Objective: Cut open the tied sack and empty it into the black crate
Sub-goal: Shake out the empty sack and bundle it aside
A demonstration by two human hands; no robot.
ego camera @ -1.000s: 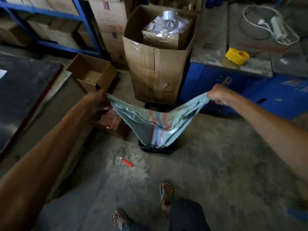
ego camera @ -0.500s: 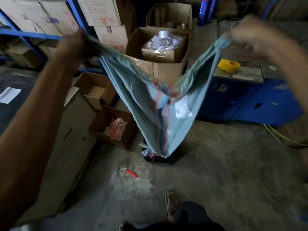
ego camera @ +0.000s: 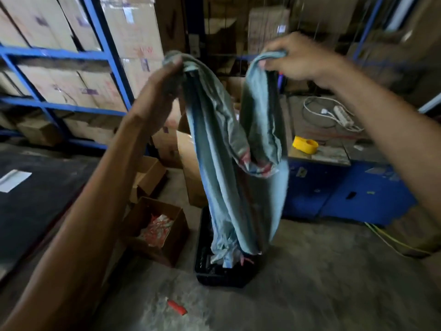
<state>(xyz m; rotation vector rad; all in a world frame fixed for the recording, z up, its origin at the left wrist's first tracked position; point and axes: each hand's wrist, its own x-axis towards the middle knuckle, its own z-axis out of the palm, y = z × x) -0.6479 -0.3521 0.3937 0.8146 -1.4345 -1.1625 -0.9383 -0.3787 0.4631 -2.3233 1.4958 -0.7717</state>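
Note:
The grey-blue woven sack (ego camera: 222,163) with red and blue stripes hangs upside down, limp and folded, its lower end dangling into the black crate (ego camera: 223,277) on the floor. My left hand (ego camera: 164,84) grips one upper corner of the sack at chest height. My right hand (ego camera: 298,60) grips the other corner, close beside the left. Pale crumpled contents show in the crate under the sack's mouth. A small red cutter (ego camera: 177,306) lies on the concrete floor in front of the crate.
An open cardboard box (ego camera: 152,230) with red-and-white packets stands left of the crate, another box (ego camera: 149,175) behind it. A tall carton (ego camera: 191,170) is behind the sack. Blue shelving (ego camera: 59,103) holds cartons at left. A blue bench (ego camera: 346,187) carries a yellow tape roll (ego camera: 305,144).
Both hands rose from low and wide apart to chest height, then came close together. The sack went from stretched over the crate to hanging folded and limp above it.

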